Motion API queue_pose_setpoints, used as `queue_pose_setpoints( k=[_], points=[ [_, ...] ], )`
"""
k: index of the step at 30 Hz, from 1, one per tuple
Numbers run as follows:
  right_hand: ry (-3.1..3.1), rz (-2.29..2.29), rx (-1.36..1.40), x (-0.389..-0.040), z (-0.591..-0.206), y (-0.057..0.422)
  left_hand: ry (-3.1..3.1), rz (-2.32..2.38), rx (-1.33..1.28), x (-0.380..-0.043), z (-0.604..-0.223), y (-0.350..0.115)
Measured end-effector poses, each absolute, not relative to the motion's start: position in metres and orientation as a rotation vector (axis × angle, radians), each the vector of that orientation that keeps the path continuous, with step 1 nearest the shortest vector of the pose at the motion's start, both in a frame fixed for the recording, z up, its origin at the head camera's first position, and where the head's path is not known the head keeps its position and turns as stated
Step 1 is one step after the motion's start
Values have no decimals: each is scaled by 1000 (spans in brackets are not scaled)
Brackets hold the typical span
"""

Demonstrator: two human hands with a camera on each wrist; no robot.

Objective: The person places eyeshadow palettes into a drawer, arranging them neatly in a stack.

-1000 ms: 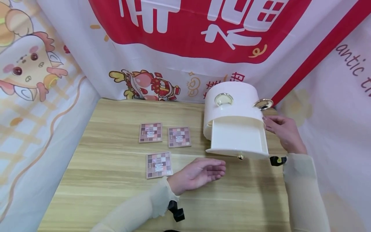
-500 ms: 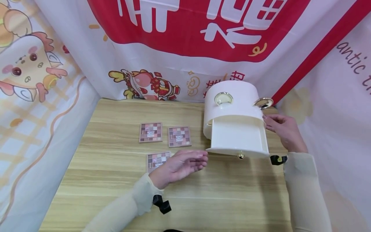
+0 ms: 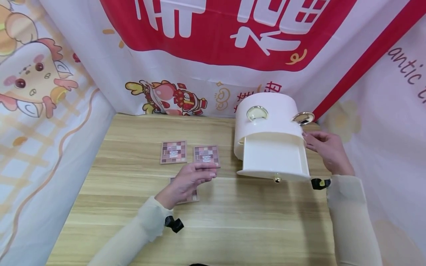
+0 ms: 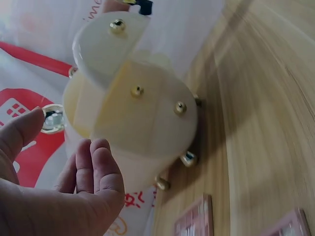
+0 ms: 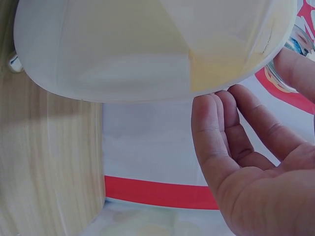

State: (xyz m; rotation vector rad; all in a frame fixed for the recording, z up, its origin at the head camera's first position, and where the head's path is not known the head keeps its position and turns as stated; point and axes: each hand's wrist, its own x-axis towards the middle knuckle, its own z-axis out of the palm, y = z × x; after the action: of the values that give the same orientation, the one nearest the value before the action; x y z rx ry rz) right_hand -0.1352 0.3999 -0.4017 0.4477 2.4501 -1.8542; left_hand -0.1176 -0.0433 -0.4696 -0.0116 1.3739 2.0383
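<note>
A white rounded storage box (image 3: 276,123) with gold feet and gold-rimmed ears stands at the back right. Its upper drawer (image 3: 274,153) with a gold knob is pulled out, and nothing shows inside it. My right hand (image 3: 327,149) is at the box's right side; in the right wrist view, the fingertips (image 5: 204,110) touch its wall. My left hand (image 3: 186,181) holds nothing, its fingers loosely bent, over the eyeshadow palettes. It partly hides the front palette (image 3: 191,197) and reaches the lower edge of the right palette (image 3: 205,153). The left palette (image 3: 173,152) lies flat beside them.
The wooden table (image 3: 233,229) meets a printed cloth backdrop (image 3: 216,81) behind the box, with more cloth (image 3: 382,147) close to the right forearm. Two lower gold knobs (image 4: 138,91) show on the box's front in the left wrist view.
My left hand has moved left and slightly up, from in front of the drawer to over the palettes. The right hand has stayed at the box, and the drawer stands as before.
</note>
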Motion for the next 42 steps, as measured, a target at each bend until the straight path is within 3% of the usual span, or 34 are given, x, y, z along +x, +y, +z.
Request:
queue_pose_setpoints(
  k=[20, 28, 42],
  points=[
    [2411, -1875, 442, -137, -399, 397, 2084, 1730, 183, -115, -500, -92],
    [2525, -1656, 510, -138, -401, 397, 2329, 1542, 181, -111, -506, -103],
    [2349, -1972, 445, -134, -403, 400, 2667, 1031, 340, -105, -540, -122]
  ],
)
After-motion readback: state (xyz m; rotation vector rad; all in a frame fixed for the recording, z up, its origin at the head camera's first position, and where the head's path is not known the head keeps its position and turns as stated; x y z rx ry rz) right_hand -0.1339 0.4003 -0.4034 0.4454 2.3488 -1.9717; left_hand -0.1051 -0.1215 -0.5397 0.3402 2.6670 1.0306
